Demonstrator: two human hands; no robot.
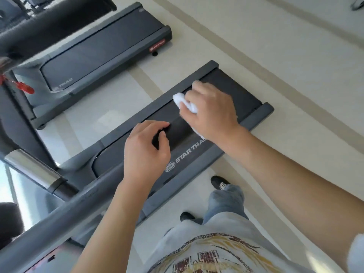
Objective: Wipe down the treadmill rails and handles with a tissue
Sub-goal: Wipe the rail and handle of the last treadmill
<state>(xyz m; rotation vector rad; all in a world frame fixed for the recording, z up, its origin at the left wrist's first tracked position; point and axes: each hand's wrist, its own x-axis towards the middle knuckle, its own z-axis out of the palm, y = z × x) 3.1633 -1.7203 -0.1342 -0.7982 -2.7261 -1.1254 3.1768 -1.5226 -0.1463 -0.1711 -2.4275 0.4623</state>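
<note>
A long handrail [65, 211] runs from the lower left up to a black padded end [180, 128] above the treadmill deck [254, 119]. My left hand [145, 152] curls its fingers round the black padded part. Just beyond it, my right hand [212, 113] grips a crumpled white tissue [182, 101] and holds it against the rail's far end. Part of the tissue shows below my right palm; the rail's tip is hidden under hand and tissue.
A second treadmill [102, 50] stands parallel to the left across a strip of pale floor. A chrome and black upright [33, 170] rises at the left, with a red tag [23, 87] hanging nearby. My shoes [218, 182] stand on the floor beside the deck.
</note>
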